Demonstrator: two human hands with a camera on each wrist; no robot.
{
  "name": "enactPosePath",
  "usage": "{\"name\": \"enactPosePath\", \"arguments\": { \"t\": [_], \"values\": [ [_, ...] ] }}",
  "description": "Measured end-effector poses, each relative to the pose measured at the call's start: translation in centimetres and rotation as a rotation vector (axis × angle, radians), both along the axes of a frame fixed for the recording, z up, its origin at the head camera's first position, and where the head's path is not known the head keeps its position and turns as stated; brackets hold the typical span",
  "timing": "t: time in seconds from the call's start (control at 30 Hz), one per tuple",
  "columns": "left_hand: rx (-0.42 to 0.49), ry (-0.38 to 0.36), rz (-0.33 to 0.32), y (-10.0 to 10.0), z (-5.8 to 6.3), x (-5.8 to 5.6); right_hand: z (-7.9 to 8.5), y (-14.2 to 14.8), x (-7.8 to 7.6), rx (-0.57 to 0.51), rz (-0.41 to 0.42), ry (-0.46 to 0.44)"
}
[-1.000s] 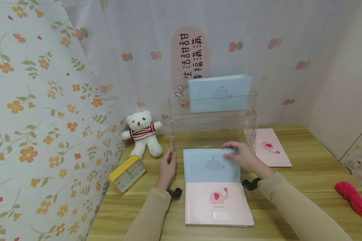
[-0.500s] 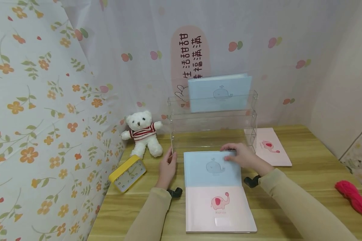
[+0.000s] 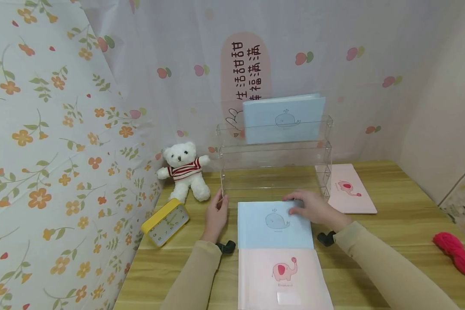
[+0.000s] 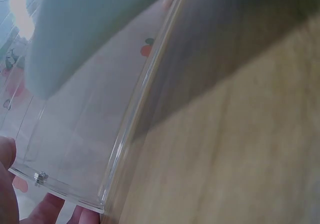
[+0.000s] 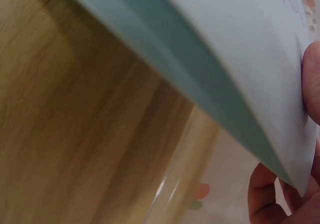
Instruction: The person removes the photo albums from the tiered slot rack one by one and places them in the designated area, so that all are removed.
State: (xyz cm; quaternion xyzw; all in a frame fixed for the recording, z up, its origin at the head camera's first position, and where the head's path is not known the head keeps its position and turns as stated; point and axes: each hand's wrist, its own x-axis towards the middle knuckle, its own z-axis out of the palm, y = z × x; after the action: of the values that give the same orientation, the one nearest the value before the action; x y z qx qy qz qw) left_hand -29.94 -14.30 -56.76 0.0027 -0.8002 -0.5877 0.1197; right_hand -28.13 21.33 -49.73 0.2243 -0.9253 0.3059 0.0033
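My right hand (image 3: 315, 209) pinches the upper right corner of a pale blue whale booklet (image 3: 252, 221). In the right wrist view, the thumb (image 5: 311, 84) lies on the cover and fingers (image 5: 265, 196) are behind the edge. Right below it, a pink elephant booklet (image 3: 259, 275) runs past the bottom of the head view. My left hand (image 3: 215, 219) grips the lower left side of a clear tiered rack (image 3: 273, 150); its fingertips (image 4: 47, 209) show at the rack's edge in the left wrist view. Another blue whale booklet (image 3: 261, 118) leans in the rack's top tier.
A second pink elephant booklet (image 3: 352, 189) lies behind and right of the rack. To the left are a white teddy bear (image 3: 186, 170) in a striped sweater and a yellow clock (image 3: 165, 221). A skein of pink yarn (image 3: 457, 254) lies at the far right of the wooden table (image 3: 395, 241).
My right hand and the blue booklet have come down toward me, away from the rack. The nearer pink booklet has shifted the same way. My left hand has stayed at the rack.
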Motion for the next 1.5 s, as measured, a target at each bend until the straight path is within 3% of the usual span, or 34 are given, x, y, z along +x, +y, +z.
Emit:
{"name": "enactPosePath", "arguments": {
  "t": [0.3,0.67,0.93,1.07,1.17,1.33,1.5],
  "values": [
    [0.016,0.009,0.0,0.1,-0.1,-0.1,-1.4,-0.4,0.5,0.087,-0.025,0.117],
    [0.005,0.014,0.011,0.1,-0.2,-0.2,-2.5,-0.9,1.4,0.153,-0.037,0.115],
    [0.007,-0.006,0.007,0.1,0.2,0.1,-1.9,-1.0,1.6,0.233,-0.005,0.149],
    [0.011,-0.008,0.003,0.2,0.5,0.3,0.0,-1.4,1.8,0.243,0.021,0.175],
    [0.006,-0.005,0.0,0.2,0.4,0.3,2.7,-2.0,1.9,0.176,0.049,0.244],
    [0.017,0.01,0.001,0.1,0.0,0.0,8.2,-2.7,1.1,0.024,0.072,0.453],
    [0.026,0.021,0.002,0.0,0.0,-0.1,13.5,-2.3,-0.9,-0.055,-0.02,0.643]
  ]
}}
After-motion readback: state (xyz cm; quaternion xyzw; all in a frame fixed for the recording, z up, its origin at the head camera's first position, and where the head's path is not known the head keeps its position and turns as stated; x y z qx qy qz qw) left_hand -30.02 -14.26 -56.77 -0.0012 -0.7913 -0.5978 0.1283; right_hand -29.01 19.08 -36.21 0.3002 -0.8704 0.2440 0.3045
